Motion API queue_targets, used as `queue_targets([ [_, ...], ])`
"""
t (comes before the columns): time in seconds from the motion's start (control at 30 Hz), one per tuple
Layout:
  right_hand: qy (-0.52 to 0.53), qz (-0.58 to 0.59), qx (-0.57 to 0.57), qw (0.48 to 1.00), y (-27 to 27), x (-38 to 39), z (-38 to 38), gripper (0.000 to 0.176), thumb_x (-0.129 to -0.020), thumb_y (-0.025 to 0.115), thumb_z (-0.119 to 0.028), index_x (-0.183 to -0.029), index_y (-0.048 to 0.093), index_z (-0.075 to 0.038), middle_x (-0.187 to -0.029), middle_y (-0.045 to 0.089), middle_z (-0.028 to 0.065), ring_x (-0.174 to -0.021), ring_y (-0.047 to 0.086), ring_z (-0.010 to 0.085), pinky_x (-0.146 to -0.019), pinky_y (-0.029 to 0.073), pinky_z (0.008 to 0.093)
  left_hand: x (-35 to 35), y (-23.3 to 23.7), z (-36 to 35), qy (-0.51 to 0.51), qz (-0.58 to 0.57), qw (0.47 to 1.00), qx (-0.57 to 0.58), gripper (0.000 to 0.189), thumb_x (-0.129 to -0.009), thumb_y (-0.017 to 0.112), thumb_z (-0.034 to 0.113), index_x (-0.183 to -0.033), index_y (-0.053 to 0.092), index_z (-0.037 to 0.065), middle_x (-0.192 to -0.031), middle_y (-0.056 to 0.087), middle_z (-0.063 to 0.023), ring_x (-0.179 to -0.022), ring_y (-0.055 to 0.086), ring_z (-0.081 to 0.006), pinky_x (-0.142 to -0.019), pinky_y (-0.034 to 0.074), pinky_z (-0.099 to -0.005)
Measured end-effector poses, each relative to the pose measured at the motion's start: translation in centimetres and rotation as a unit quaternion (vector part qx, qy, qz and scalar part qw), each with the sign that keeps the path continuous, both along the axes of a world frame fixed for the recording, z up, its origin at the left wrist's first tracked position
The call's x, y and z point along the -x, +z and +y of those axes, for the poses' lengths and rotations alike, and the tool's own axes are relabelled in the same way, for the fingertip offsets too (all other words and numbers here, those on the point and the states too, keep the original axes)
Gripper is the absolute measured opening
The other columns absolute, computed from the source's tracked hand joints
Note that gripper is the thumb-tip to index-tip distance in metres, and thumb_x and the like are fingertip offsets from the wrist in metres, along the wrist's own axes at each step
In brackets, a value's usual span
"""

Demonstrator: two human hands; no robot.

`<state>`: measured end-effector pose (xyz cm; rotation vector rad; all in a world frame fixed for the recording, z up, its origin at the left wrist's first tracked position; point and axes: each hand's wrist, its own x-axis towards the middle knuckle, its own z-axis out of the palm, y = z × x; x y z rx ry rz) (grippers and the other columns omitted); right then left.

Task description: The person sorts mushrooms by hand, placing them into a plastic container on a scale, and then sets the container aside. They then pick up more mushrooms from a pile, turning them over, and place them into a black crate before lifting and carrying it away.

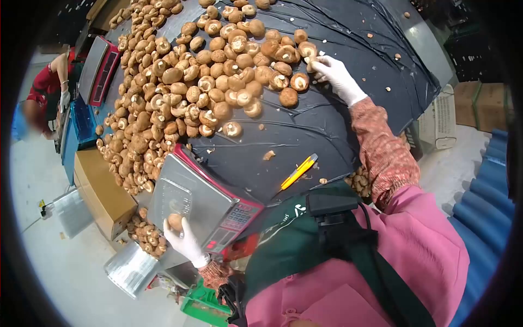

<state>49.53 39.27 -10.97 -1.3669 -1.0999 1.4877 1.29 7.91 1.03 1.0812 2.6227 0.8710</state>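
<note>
My left hand (185,242), in a white glove, is closed around a brown mushroom (175,221) beside the platform of a red and grey weighing scale (199,199). At the right edge of a wide heap of mushrooms (180,92), my gloved right hand (336,77) pinches a mushroom (306,49) near its pale stem. Several loose mushrooms lie around those fingers, some cap down with the gills showing. On the black sheet (305,133) covering the table, a yellow utility knife (298,172) rests between my body and the heap.
A second scale (103,73) stands at the far left, near a co-worker (46,82) in red. Left of the table are a cardboard box (103,191) and a silvery roll (131,268). A pale plastic crate (437,117) is at the right, and a green crate (204,305) below.
</note>
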Motion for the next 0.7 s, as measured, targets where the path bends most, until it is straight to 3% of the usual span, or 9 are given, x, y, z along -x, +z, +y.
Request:
queue_targets([
  [0.03,0.022,0.177,0.045,0.983,1.3,-0.6,-0.5,0.044,-0.091,0.071,-0.027,-0.123,0.060,0.001,-0.106,0.070,0.0085,-0.100,0.068,0.0194,-0.087,0.055,0.0346,-0.2,0.0,0.0,0.002,-0.023,1.000,-0.012,0.058,-0.091,0.072,0.010,-0.142,0.046,-0.004,-0.138,0.050,-0.0147,-0.123,0.053,-0.0224,-0.105,0.046,-0.0364],
  [0.07,0.037,0.294,0.027,0.955,2.4,-0.6,-1.4,0.047,-0.094,0.068,-0.020,-0.133,0.054,0.002,-0.120,0.066,0.0107,-0.110,0.066,0.0217,-0.093,0.055,0.0372,-0.3,-0.1,0.0,0.003,-0.045,0.999,-0.023,0.059,-0.092,0.072,0.009,-0.142,0.045,-0.003,-0.139,0.049,-0.0145,-0.123,0.053,-0.0225,-0.105,0.046,-0.0367],
  [0.17,0.058,0.377,0.043,0.923,6.9,0.6,-3.8,0.057,-0.094,0.067,-0.017,-0.143,0.045,0.003,-0.133,0.060,0.0139,-0.120,0.061,0.0253,-0.100,0.054,0.0377,-0.1,-0.3,0.1,-0.022,-0.043,0.999,-0.021,0.059,-0.093,0.070,0.008,-0.145,0.044,-0.002,-0.141,0.047,-0.0136,-0.126,0.052,-0.0226,-0.106,0.047,-0.0372],
  [0.2,0.108,0.417,0.033,0.902,7.0,0.8,-3.8,0.064,-0.093,0.066,-0.014,-0.148,0.037,0.003,-0.139,0.056,0.0160,-0.125,0.058,0.0287,-0.105,0.050,0.0388,-0.1,-0.3,0.2,-0.028,-0.038,0.999,-0.021,0.059,-0.092,0.070,0.008,-0.145,0.044,-0.001,-0.142,0.047,-0.0134,-0.126,0.052,-0.0227,-0.106,0.046,-0.0370],
  [0.33,0.127,0.515,0.051,0.846,7.5,2.4,-4.9,0.067,-0.091,0.067,-0.013,-0.148,0.036,0.004,-0.141,0.053,0.0187,-0.129,0.055,0.0325,-0.112,0.044,0.0457,-1.7,0.8,1.6,-0.022,-0.040,0.998,-0.035,0.060,-0.089,0.072,0.008,-0.143,0.047,-0.002,-0.140,0.052,-0.0160,-0.128,0.051,-0.0269,-0.110,0.038,-0.0397],
  [0.47,0.060,0.561,0.110,0.818,7.4,4.0,-6.1,0.071,-0.086,0.069,-0.008,-0.148,0.037,0.002,-0.142,0.052,0.0200,-0.131,0.053,0.0355,-0.113,0.043,0.0481,-1.7,0.4,1.5,-0.050,-0.037,0.997,-0.047,0.060,-0.088,0.072,0.006,-0.143,0.048,-0.001,-0.139,0.053,-0.0162,-0.128,0.051,-0.0278,-0.110,0.038,-0.0396],
  [0.57,0.128,0.491,0.080,0.858,9.8,6.2,-5.9,0.072,-0.084,0.070,-0.007,-0.148,0.038,0.001,-0.142,0.053,0.0193,-0.131,0.053,0.0342,-0.113,0.042,0.0489,-1.6,-0.3,1.3,-0.073,-0.054,0.994,-0.060,0.060,-0.088,0.072,0.004,-0.142,0.048,-0.001,-0.139,0.052,-0.0152,-0.128,0.051,-0.0268,-0.111,0.038,-0.0388],
  [0.63,0.120,0.425,0.077,0.894,11.3,7.5,-5.9,0.074,-0.081,0.075,-0.007,-0.146,0.040,0.000,-0.140,0.054,0.0185,-0.131,0.054,0.0311,-0.113,0.042,0.0451,-2.3,0.4,1.6,-0.097,-0.038,0.993,-0.052,0.059,-0.089,0.071,0.004,-0.143,0.048,0.000,-0.141,0.051,-0.0132,-0.129,0.049,-0.0242,-0.112,0.037,-0.0375],
  [0.7,0.131,0.399,0.063,0.906,11.3,8.5,-6.0,0.076,-0.078,0.079,-0.008,-0.144,0.042,-0.001,-0.137,0.056,0.0182,-0.127,0.056,0.0304,-0.112,0.043,0.0418,-2.7,0.6,1.9,-0.101,-0.017,0.993,-0.058,0.061,-0.084,0.073,0.002,-0.140,0.049,-0.002,-0.137,0.054,-0.0164,-0.126,0.052,-0.0291,-0.111,0.037,-0.0391],
])
